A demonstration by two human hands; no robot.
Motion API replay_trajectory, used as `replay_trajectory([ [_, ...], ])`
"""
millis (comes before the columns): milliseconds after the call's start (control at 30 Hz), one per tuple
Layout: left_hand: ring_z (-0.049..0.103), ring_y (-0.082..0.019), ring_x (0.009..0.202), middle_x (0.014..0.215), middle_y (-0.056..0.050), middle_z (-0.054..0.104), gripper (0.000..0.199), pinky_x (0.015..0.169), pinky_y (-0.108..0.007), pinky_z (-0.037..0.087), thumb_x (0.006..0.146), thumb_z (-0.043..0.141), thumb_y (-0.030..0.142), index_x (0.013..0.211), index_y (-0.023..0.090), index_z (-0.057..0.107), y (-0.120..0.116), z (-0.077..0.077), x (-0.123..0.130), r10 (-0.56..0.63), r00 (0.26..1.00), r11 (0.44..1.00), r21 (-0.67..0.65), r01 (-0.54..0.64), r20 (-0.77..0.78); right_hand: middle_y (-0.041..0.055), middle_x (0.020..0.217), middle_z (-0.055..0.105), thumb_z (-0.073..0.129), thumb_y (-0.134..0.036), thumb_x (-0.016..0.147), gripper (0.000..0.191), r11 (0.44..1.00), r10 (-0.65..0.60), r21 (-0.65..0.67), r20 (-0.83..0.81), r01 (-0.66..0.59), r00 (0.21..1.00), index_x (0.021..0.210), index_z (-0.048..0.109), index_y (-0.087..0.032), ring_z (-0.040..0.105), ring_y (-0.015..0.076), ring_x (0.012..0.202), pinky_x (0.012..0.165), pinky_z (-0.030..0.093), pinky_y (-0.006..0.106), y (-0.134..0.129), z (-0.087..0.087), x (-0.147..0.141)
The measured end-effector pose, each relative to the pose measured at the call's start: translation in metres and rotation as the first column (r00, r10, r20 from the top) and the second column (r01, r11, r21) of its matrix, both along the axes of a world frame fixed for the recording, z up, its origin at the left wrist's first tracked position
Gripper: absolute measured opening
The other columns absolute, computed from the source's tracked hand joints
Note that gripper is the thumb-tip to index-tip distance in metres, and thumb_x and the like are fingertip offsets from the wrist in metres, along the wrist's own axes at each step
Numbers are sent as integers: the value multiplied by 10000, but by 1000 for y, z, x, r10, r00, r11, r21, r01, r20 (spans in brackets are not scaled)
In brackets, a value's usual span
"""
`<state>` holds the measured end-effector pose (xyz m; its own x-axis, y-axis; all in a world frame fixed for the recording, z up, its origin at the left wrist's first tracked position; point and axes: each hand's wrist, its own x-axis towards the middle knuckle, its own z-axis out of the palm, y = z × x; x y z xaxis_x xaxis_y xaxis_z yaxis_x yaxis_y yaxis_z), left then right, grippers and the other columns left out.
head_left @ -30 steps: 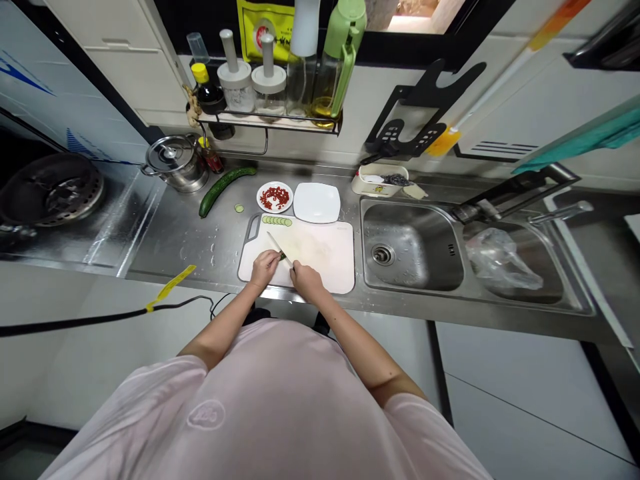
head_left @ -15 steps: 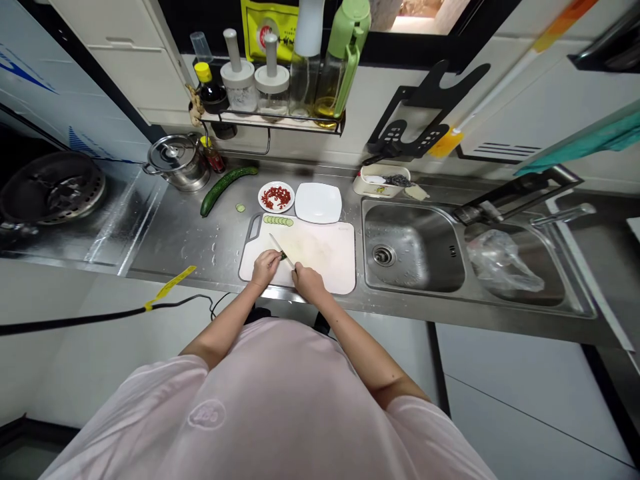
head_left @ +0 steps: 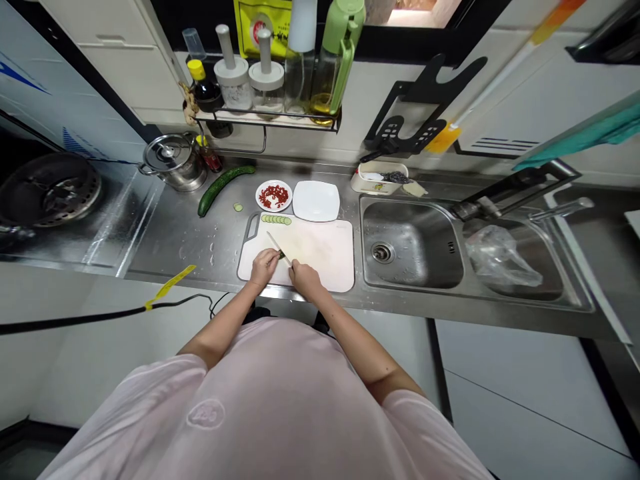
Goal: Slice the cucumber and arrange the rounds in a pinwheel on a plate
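Kitchen knife (head_left: 277, 244) held in closed grip of right hand (head_left: 305, 280), cucumber end (head_left: 283, 255) pinched in narrow grip of left hand (head_left: 264, 267), both over white cutting board (head_left: 323, 250), cucumber slices (head_left: 276, 219) lined up at 12 o'clock, whole cucumber (head_left: 223, 189) on steel tabletop (head_left: 170, 230) at 10 o'clock

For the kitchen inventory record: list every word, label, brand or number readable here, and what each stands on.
Nothing can be read with certainty.
Yellow printed packet with a round red emblem: characters too small and blurred to read.
Pale pink T-shirt's round chest logo: raised lettering too blurred to read.
White rectangular plastic cutting board: small grey mark near its far right corner, too small to read.
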<state>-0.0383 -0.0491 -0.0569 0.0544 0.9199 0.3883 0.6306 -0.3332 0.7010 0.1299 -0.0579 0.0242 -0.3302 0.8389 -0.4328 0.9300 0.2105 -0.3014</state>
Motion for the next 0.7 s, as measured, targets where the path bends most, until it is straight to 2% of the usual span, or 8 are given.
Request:
replay_trajectory([
  [233, 593, -163, 926, 950, -63, 648, 191, 856, -338, 488, 890, 478, 256, 958, 206, 650, 0, -1, -1, 3, 1000, 1000, 15, -3, -9, 95, 967, 649, 289, -302, 963, 243, 1000, -5, 14, 7, 5, 1000, 1094, 455, -184, 613, 217, 891, 699, 391, 277, 7, 3, -7],
  [533, 595, -161, 922, 934, -57, 648, 188, 844, -331, 489, 887, 484, 252, 963, 208, 650, 0, -2, 0, 13, 1000, 1000, 17, -14, 17, 105, 964, 646, 280, -331, 969, 255, 999, 10, -48, 43, -8, 999, 1091, 451, -187, 609, 213, 884, 700, 379, 278, -14, 3, 18],
  [700, 593, -157, 924, 939, -56, 647, 184, 846, -329, 488, 888, 484, 252, 959, 205, 647, 1, -1, -1, 1, 1000, 1000, 1, -1, 4, 105, 962, 646, 281, -314, 968, 245, 999, 11, -38, 17, -11, 1000, 1078, 455, -182, 610, 217, 878, 691, 385, 278, -6, 1, 9],
])
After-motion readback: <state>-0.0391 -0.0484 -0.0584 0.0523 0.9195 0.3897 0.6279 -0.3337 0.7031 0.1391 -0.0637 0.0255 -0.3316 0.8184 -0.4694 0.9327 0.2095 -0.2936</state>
